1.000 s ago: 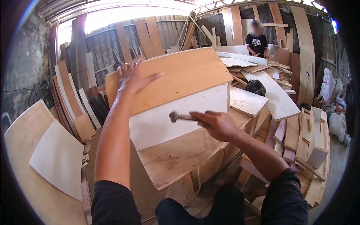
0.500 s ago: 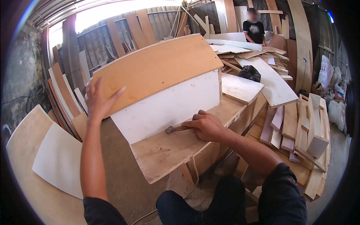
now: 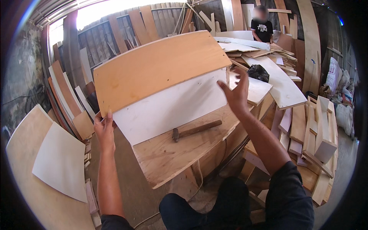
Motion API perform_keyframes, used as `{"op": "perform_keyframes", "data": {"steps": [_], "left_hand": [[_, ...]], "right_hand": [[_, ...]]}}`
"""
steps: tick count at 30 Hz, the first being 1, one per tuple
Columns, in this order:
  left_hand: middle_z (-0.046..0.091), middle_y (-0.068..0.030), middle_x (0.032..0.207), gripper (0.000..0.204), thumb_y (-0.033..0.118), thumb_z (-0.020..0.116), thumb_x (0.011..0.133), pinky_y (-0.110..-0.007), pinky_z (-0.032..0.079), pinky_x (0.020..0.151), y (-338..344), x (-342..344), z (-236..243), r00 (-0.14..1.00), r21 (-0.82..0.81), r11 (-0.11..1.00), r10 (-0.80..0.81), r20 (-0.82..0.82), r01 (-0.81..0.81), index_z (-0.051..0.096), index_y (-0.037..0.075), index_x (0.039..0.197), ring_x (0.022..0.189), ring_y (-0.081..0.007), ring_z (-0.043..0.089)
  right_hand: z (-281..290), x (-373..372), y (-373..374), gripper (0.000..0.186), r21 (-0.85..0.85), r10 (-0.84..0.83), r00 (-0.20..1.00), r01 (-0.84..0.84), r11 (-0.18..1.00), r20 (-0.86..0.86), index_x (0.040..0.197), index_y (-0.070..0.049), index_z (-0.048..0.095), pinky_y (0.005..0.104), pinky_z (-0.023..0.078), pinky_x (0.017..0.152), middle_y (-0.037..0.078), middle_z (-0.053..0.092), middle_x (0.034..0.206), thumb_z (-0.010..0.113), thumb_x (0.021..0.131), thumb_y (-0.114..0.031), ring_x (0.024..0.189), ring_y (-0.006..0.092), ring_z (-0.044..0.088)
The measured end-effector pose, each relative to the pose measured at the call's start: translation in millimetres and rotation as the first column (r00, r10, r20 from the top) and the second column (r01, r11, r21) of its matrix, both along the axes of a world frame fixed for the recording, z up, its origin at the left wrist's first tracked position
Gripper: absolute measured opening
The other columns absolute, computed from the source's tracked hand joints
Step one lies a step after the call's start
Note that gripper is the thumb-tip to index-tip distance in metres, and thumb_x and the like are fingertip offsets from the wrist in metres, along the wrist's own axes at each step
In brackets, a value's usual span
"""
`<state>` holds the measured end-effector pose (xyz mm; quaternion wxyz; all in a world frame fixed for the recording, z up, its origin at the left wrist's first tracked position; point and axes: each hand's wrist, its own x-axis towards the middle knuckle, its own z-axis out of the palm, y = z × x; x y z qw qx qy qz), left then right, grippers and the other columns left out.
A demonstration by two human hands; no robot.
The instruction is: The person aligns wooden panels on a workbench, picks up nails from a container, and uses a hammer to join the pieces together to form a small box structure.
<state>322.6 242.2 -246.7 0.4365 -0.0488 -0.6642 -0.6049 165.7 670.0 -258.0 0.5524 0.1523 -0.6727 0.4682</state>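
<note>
A large tan plywood panel [image 3: 161, 67] sits tilted on top of a white panel [image 3: 172, 107], both over a raw wooden board [image 3: 180, 153] in front of me. My left hand [image 3: 103, 128] grips the lower left corner of the tan panel. My right hand [image 3: 237, 92] is raised with fingers spread at the right end of the panels, holding nothing. A hammer [image 3: 195, 130] with a wooden handle lies flat on the raw board, just below the white panel.
Another person [image 3: 262, 27] in a dark shirt stands at the back right behind piled boards [image 3: 268, 65]. A black bag [image 3: 258, 72] rests on that pile. Wooden offcuts [image 3: 314, 130] are stacked at right; curved sheets [image 3: 50, 165] lean at left.
My right hand let go of the hammer, which now lies on the board, and rose to the panels' right end. My left hand slid down to the tan panel's lower left corner.
</note>
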Motion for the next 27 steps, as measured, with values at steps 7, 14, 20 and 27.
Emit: {"op": "perform_keyframes", "data": {"steps": [7, 14, 20, 27], "left_hand": [[0.064, -0.0062, 0.126, 0.058, 0.043, 0.069, 0.099, -0.031, 0.047, 0.099, -9, -18, -13, 0.999, 0.106, 0.994, 0.012, 0.041, -0.016, 0.053, -0.001, 0.135, 0.114, -0.0126, 0.060], [0.062, -0.0071, 0.134, 0.067, 0.053, 0.060, 0.101, -0.035, 0.040, 0.109, -20, -46, -26, 0.997, 0.095, 0.992, 0.079, 0.015, -0.080, 0.054, -0.002, 0.138, 0.125, -0.0167, 0.054], [0.064, -0.0064, 0.133, 0.054, 0.031, 0.078, 0.093, -0.034, 0.044, 0.107, -11, -45, -30, 0.964, 0.046, 0.970, -0.233, -0.126, 0.241, 0.060, 0.000, 0.133, 0.120, -0.0158, 0.058], [0.070, -0.0086, 0.119, 0.051, 0.013, 0.087, 0.083, -0.034, 0.049, 0.101, 19, -34, -12, 0.976, -0.011, 0.976, -0.218, 0.004, 0.218, 0.064, -0.002, 0.126, 0.109, -0.0174, 0.065]], "right_hand": [[-14, -46, 2, 0.076, -0.189, 0.406, 0.858, -0.362, 0.913, 0.316, 0.139, 0.002, 0.046, 0.0405, 0.056, 0.083, 0.022, 0.065, 0.118, 0.083, 0.087, -0.039, 0.099, 0.0309, 0.068], [-28, -76, 19, 0.044, -0.086, 0.262, 0.865, -0.249, 0.965, 0.428, 0.095, 0.004, 0.062, 0.0399, 0.050, 0.070, 0.017, 0.068, 0.085, 0.073, 0.095, -0.039, 0.076, 0.0250, 0.063], [-21, -66, 19, 0.052, -0.094, 0.305, 0.822, -0.297, 0.950, 0.481, 0.104, 0.005, 0.065, 0.0404, 0.053, 0.075, 0.017, 0.070, 0.089, 0.078, 0.091, -0.045, 0.081, 0.0259, 0.068], [-31, -65, 25, 0.074, -0.014, 0.247, 0.752, -0.301, 0.953, 0.612, 0.103, 0.010, 0.065, 0.0401, 0.056, 0.078, 0.022, 0.072, 0.095, 0.086, 0.078, -0.056, 0.089, 0.0282, 0.072]]}}
